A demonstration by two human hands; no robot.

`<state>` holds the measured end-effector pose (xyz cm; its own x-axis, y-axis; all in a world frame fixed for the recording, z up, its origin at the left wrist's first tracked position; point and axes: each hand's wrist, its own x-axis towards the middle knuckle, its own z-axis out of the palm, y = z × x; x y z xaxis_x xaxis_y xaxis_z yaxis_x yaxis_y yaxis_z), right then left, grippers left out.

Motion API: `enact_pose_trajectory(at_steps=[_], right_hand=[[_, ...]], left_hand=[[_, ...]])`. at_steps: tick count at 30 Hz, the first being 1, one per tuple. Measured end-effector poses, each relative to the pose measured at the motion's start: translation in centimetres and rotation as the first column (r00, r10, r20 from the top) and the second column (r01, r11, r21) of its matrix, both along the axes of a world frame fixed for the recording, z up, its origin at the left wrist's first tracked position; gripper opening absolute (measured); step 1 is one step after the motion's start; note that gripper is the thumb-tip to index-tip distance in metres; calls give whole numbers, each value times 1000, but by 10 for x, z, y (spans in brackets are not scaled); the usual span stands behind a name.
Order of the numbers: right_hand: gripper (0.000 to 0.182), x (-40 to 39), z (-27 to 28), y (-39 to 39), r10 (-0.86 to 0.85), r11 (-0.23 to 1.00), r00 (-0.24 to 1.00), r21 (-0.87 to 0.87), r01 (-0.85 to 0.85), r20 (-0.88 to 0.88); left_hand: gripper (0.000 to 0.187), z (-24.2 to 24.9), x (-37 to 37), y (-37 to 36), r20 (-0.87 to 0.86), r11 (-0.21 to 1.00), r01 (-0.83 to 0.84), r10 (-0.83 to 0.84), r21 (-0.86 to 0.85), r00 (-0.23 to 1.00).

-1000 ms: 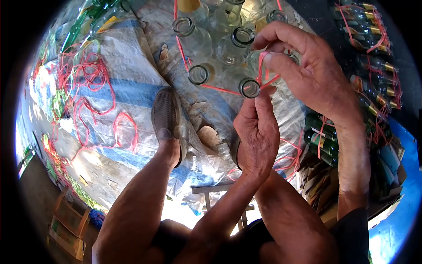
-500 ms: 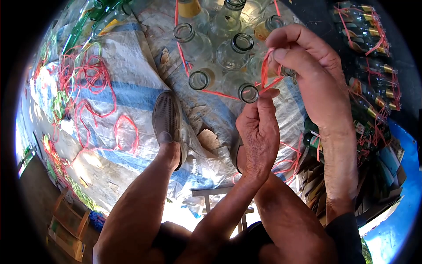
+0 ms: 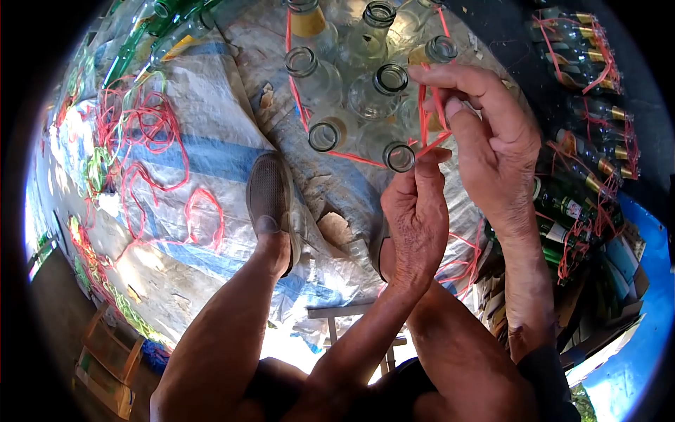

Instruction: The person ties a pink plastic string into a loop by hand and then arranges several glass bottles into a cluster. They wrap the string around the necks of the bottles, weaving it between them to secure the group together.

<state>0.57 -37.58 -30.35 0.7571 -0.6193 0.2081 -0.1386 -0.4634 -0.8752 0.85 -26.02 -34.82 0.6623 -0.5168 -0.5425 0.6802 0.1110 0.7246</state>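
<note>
Several clear glass bottles stand upright together on a woven plastic sheet. A red plastic string runs around the cluster. My left hand pinches the string beside the nearest bottle's mouth. My right hand is above it, fingers closed on a loop of the same string, pulling it up over the bottles. Both hands nearly touch.
My shoe rests on the sheet left of the bottles. Loose red string lies tangled at the left. Green bottles tied in bundles are stacked at the right. A small stool is under me.
My right hand has dropped lower and turned, bringing the string loop down closer to my left hand. The left hand has stayed beside the nearest bottle.
</note>
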Motion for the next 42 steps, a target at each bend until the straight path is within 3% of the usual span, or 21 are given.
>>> enact_pose_trajectory(at_steps=[7,10,13,22,28,35,42], right_hand=[[35,7,0,-5,65,989,998,-135,-66,-13],[36,7,3,-10,113,982,990,-141,-124,-81],[36,14,3,-11,105,990,994,-96,-107,-29],[49,20,8,-15,117,942,988,-305,-142,-100],[52,22,10,-15,153,920,984,-350,-176,-92],[49,26,11,-17,188,841,978,-500,-207,-88],[43,33,24,-17,214,815,963,-512,-270,-166]], left_hand=[[35,-4,-2,4,-18,999,27,-28,-37,999],[34,-5,-2,3,-28,999,23,-24,-48,999],[33,-3,-1,1,-32,999,26,-27,-40,999],[29,2,2,-2,-103,999,19,-24,-49,994],[27,0,1,-2,-90,996,-3,-6,-92,996],[26,-2,0,-3,-65,990,-9,0,-143,998],[26,1,-1,-1,-72,992,-7,-2,-125,997]])
